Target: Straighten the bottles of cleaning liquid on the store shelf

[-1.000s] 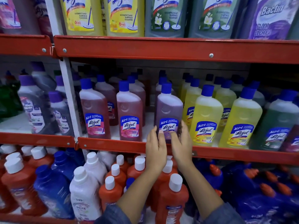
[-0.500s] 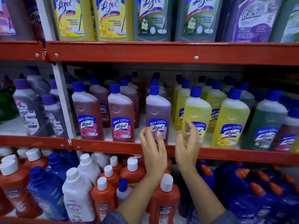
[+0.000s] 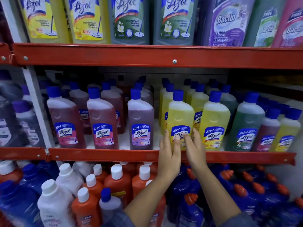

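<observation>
Bottle [image 3: 180, 115], glossy yellow, left hand [image 3: 168, 151], right hand [image 3: 195, 148]

Bright, soft light from my side. The red metal shelf [image 3: 114, 155] is shadowed deep inside; edges blur and bow

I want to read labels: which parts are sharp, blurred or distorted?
Head view: the yellow bottle between the left hand and right hand is sharp; the grey bottles at the left edge are smeared; the white upright leans, wide-lens distortion.
</observation>
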`<state>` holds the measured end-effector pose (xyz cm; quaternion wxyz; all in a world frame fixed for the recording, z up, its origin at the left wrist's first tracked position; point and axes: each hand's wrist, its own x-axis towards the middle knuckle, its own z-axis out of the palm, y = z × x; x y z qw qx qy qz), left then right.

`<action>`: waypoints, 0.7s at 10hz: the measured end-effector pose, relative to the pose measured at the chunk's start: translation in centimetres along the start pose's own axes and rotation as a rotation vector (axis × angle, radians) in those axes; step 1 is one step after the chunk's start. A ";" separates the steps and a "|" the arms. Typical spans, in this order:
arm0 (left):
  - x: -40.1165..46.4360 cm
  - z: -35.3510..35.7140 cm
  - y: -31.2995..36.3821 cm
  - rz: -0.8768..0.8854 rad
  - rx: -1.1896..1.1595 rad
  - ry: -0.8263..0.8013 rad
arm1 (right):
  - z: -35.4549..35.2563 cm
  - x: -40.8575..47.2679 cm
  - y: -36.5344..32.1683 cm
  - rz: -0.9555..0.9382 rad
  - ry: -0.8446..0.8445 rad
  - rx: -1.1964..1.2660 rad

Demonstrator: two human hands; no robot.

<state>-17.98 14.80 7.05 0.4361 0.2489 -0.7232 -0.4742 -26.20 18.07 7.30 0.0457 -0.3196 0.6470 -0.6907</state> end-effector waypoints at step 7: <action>1.8 -1.9 3.9 0.013 -0.005 0.031 | -0.3 -0.9 -3.0 -0.181 0.011 -0.171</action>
